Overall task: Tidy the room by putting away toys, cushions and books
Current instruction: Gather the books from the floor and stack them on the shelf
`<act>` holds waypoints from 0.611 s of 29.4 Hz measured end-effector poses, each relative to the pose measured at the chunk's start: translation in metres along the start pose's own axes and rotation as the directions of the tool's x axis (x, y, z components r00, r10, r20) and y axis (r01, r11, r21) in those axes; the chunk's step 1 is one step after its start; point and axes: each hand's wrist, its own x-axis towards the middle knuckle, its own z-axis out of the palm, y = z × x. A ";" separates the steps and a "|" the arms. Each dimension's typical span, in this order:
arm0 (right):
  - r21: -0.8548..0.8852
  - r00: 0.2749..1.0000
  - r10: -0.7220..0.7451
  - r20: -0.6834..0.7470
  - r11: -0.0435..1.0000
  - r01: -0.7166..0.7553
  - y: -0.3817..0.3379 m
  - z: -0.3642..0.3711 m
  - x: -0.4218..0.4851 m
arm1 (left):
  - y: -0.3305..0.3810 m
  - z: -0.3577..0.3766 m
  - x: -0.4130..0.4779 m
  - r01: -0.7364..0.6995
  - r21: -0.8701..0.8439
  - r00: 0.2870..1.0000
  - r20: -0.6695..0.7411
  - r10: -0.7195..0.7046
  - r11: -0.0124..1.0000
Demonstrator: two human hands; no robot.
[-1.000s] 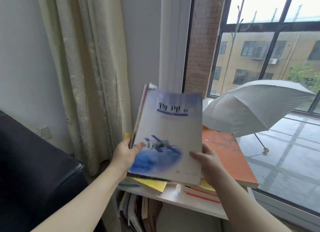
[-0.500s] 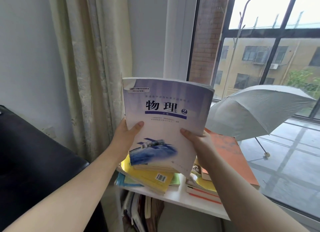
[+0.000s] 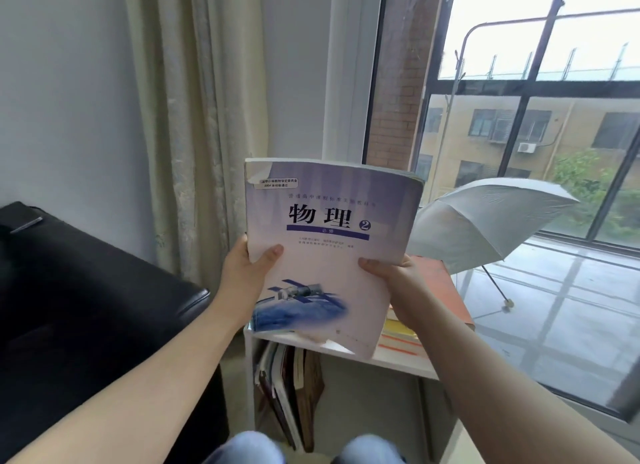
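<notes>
The black sofa (image 3: 86,290) fills my left side and the pale curtain (image 3: 194,117) hangs behind it. Straight ahead and below me stands the white shelf (image 3: 398,363), with an open grey umbrella (image 3: 485,221) beyond it on the far side of the glass. In the shelf's lower compartment a row of books (image 3: 287,384) stands upright. On its top, towards the right, lies a flat stack (image 3: 398,337) with an orange book (image 3: 441,290) uppermost. Between me and all that I hold the physics textbook (image 3: 329,248). It is raised nearly upright, cover facing me, with its long axis running top to bottom and the foot leaning a little to the right. Its bottom edge hangs over the shelf top; I cannot tell whether it touches. My left hand (image 3: 242,273) grips the spine edge and my right hand (image 3: 391,273) grips the open edge, both about halfway up. The book therefore sits squarely between them, and neither hand is nearer to it. Each thumb presses on the cover, the left (image 3: 270,254) and the right (image 3: 370,265), with the fingers hidden behind. I judge that the flat stack lies just under my right hand, so laying the book down there means tipping its top away from me.
</notes>
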 end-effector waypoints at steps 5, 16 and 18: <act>-0.058 0.999 0.023 0.024 0.998 -0.021 0.010 -0.004 -0.047 | 0.000 -0.020 -0.039 0.087 0.026 0.993 0.074 -0.089 0.996; -0.346 0.979 0.197 -0.051 0.916 -0.202 0.070 -0.021 -0.102 | -0.051 -0.064 -0.104 0.149 0.467 0.904 0.293 -0.312 0.871; -0.412 0.973 0.222 -0.068 0.881 -0.230 0.082 -0.022 -0.101 | -0.061 -0.069 -0.104 0.168 0.499 0.894 0.287 -0.345 0.850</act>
